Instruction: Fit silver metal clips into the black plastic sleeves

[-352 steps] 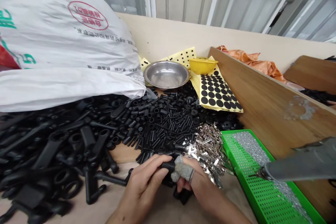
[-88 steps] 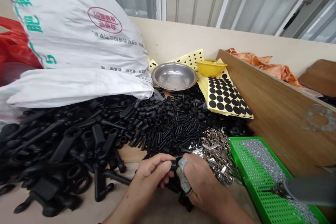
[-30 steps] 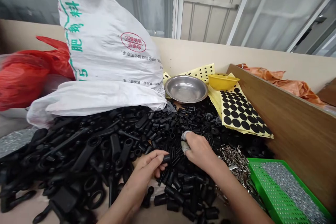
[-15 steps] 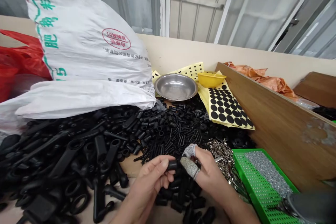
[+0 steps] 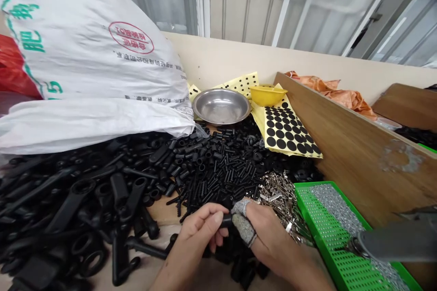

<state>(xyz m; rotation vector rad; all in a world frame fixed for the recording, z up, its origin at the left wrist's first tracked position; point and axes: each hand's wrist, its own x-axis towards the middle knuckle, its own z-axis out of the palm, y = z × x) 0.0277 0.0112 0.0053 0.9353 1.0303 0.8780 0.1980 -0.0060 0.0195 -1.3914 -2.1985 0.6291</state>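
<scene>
Before one metal bowl [image 5: 221, 108]: left fingers [image 5: 214, 222] pinch one black cylinder [image 5: 226, 221]; two wrapped right fingers [image 5: 244, 227], grip unclear.

All the lettering stood on the big white sack [image 5: 92, 70]. Down its left part ran large green Chinese characters [image 5: 30, 13]: 料 stood near the top and 肥 lower down, with a character between them that was too unclear to read. Below these, partly hidden by a fold, was a green number [image 5: 53, 87] in which a 5 could be read. A red oval stamp [image 5: 131, 37], upside down, bore 合格证 and a second line, apparently 检验员 with digits. Under the stamp, a black line [image 5: 145, 60], also upside down, seemed to include 公司联系; the smaller print [image 5: 150, 101] near the fold was too blurred to read surely.
</scene>
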